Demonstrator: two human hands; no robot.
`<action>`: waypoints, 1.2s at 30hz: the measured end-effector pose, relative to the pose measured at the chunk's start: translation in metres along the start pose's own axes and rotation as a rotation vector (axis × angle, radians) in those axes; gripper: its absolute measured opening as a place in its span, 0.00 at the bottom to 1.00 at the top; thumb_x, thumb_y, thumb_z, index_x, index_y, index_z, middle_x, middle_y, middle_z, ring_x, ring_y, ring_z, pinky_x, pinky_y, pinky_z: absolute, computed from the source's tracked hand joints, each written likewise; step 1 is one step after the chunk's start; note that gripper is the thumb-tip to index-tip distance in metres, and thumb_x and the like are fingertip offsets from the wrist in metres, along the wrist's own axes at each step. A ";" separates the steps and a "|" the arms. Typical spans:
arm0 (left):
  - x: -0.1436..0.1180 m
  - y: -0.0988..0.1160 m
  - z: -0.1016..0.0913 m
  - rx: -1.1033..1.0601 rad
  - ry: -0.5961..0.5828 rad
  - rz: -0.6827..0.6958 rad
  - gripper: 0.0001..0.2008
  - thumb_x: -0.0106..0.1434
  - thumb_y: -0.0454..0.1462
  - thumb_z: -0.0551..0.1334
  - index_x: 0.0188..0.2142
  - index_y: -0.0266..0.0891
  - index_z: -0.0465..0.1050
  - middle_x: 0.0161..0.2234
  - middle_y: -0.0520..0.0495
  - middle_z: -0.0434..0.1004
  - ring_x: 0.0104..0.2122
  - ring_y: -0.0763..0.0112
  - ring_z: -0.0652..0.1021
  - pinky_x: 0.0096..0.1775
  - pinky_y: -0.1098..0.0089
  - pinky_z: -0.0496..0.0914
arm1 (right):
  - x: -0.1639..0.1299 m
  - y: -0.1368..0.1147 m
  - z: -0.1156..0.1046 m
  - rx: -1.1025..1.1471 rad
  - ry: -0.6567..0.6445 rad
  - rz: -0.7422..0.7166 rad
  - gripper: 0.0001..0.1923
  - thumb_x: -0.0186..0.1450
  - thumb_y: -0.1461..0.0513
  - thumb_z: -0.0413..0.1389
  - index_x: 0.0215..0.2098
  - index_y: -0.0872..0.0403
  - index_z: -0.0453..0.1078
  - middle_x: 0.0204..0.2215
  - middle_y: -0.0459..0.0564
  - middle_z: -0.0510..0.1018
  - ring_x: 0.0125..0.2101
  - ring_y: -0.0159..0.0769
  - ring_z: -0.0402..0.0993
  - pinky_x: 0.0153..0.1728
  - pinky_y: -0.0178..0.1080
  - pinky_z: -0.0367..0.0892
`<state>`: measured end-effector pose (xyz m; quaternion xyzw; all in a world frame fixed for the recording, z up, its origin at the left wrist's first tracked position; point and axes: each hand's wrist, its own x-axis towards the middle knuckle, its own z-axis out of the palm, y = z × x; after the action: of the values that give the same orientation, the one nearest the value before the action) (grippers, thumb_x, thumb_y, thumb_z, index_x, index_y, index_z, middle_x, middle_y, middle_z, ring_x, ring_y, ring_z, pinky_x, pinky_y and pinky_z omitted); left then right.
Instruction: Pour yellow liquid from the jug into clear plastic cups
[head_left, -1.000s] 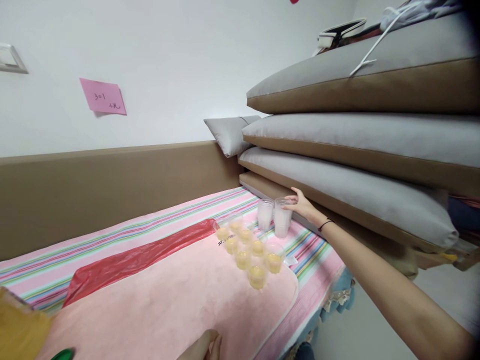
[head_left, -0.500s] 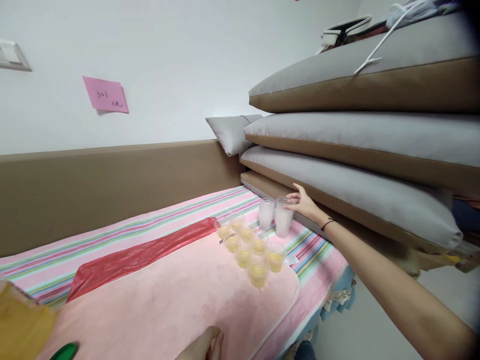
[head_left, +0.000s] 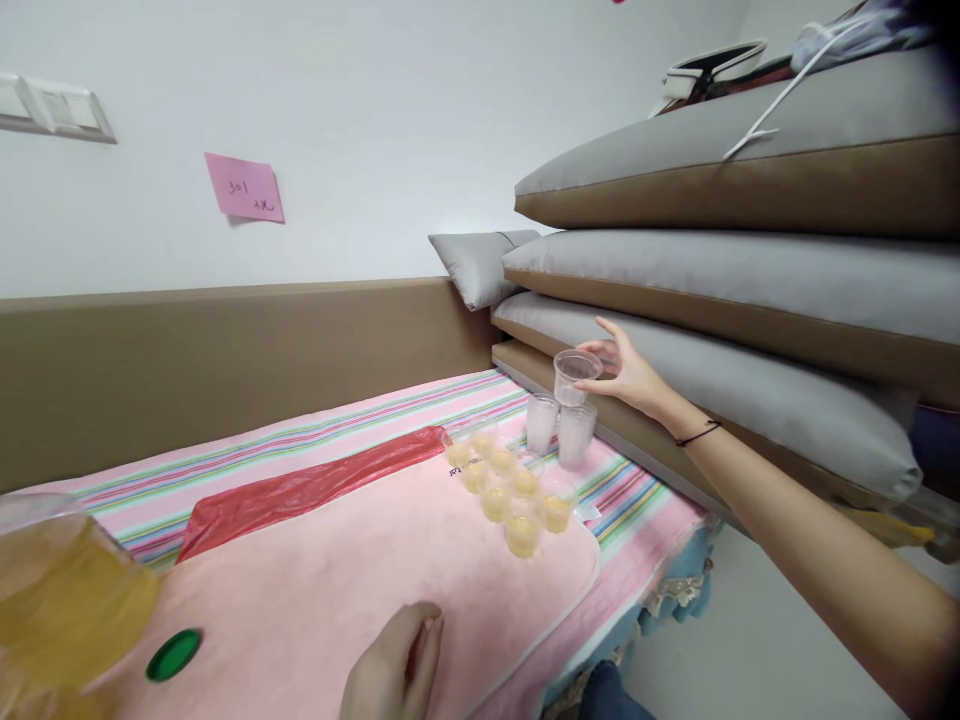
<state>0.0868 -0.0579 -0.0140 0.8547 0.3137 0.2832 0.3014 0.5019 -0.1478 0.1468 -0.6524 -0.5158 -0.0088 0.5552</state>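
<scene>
My right hand (head_left: 621,372) pinches a clear plastic cup (head_left: 576,378) by its side, thumb in front and fingers behind. The cup is upright, just above two stacks of similar cups: the left stack (head_left: 541,424) and the right stack (head_left: 577,436). My left hand (head_left: 396,660) is low in the middle over the pink mat (head_left: 300,620), its fingers curled together with nothing visible in them. Several clear cups of yellow liquid stand grouped on the mat's far right part, the nearest cup (head_left: 522,536) closest to me.
A large clear container of yellow liquid (head_left: 90,600) stands at the left edge, beside a green lid (head_left: 174,655). A red plastic bag (head_left: 315,480) lies along the mat's back edge. Stacked grey-brown cushions (head_left: 712,270) rise on the right; a padded board (head_left: 225,380) runs behind.
My right hand has lifted one clear cup up from the right stack. My left hand has come further into view, still curled. The view has shifted slightly left.
</scene>
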 end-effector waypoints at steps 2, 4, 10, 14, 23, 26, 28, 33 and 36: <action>0.002 0.002 -0.009 -0.044 0.058 0.003 0.14 0.65 0.48 0.55 0.36 0.46 0.76 0.29 0.52 0.77 0.25 0.71 0.76 0.29 0.73 0.70 | -0.011 -0.022 0.018 0.063 -0.085 -0.060 0.59 0.48 0.51 0.70 0.68 0.43 0.41 0.51 0.52 0.73 0.56 0.47 0.68 0.57 0.53 0.64; 0.002 0.002 -0.017 -0.103 0.114 -0.014 0.14 0.63 0.48 0.58 0.35 0.45 0.77 0.29 0.51 0.77 0.25 0.71 0.76 0.29 0.72 0.70 | -0.027 -0.041 0.043 0.132 -0.171 -0.089 0.58 0.49 0.52 0.70 0.68 0.42 0.41 0.52 0.53 0.72 0.58 0.47 0.66 0.56 0.53 0.64; -0.007 -0.004 -0.040 -0.257 0.219 -0.189 0.16 0.60 0.49 0.61 0.37 0.41 0.78 0.23 0.52 0.77 0.20 0.71 0.74 0.27 0.71 0.69 | -0.094 -0.077 0.138 0.292 -0.425 -0.076 0.58 0.50 0.56 0.71 0.68 0.42 0.40 0.54 0.55 0.70 0.59 0.46 0.65 0.56 0.53 0.61; -0.019 -0.011 -0.052 -0.267 0.204 -0.213 0.15 0.63 0.46 0.56 0.41 0.40 0.75 0.31 0.49 0.81 0.21 0.72 0.74 0.28 0.71 0.68 | -0.141 -0.080 0.189 0.374 -0.508 -0.011 0.56 0.49 0.58 0.70 0.67 0.43 0.43 0.54 0.56 0.69 0.59 0.45 0.64 0.56 0.52 0.60; -0.047 -0.015 -0.078 -0.216 0.192 -0.241 0.14 0.63 0.43 0.55 0.42 0.40 0.74 0.37 0.46 0.81 0.27 0.70 0.77 0.32 0.69 0.69 | -0.193 -0.069 0.241 0.405 -0.493 0.154 0.54 0.49 0.56 0.70 0.66 0.44 0.44 0.53 0.55 0.71 0.57 0.45 0.66 0.57 0.53 0.59; -0.051 -0.019 -0.080 -0.242 0.158 -0.263 0.14 0.62 0.42 0.56 0.43 0.40 0.74 0.40 0.45 0.81 0.29 0.70 0.77 0.33 0.69 0.70 | -0.203 -0.065 0.247 0.408 -0.487 0.153 0.54 0.49 0.56 0.70 0.66 0.44 0.45 0.53 0.56 0.71 0.57 0.45 0.66 0.57 0.54 0.59; -0.052 -0.023 -0.074 -0.285 0.094 -0.290 0.14 0.61 0.40 0.56 0.45 0.40 0.73 0.42 0.43 0.81 0.29 0.70 0.78 0.32 0.70 0.70 | -0.209 -0.063 0.251 0.413 -0.482 0.151 0.54 0.48 0.56 0.70 0.65 0.45 0.45 0.52 0.56 0.71 0.57 0.46 0.67 0.58 0.54 0.59; -0.057 -0.029 -0.055 -0.404 -0.053 -0.385 0.19 0.59 0.33 0.55 0.51 0.34 0.67 0.43 0.38 0.81 0.28 0.72 0.80 0.31 0.72 0.71 | -0.218 -0.066 0.255 0.387 -0.484 0.155 0.54 0.48 0.56 0.70 0.65 0.47 0.44 0.53 0.57 0.70 0.58 0.47 0.66 0.58 0.53 0.59; -0.058 -0.028 -0.050 -0.435 -0.078 -0.401 0.20 0.59 0.32 0.54 0.51 0.34 0.66 0.46 0.37 0.79 0.30 0.73 0.80 0.32 0.72 0.71 | -0.221 -0.067 0.255 0.357 -0.460 0.151 0.54 0.49 0.56 0.69 0.65 0.47 0.43 0.54 0.59 0.69 0.59 0.47 0.64 0.58 0.54 0.59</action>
<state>0.0053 -0.0643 -0.0174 0.7013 0.3966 0.2453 0.5391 0.2098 -0.1170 -0.0319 -0.5659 -0.5716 0.2712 0.5286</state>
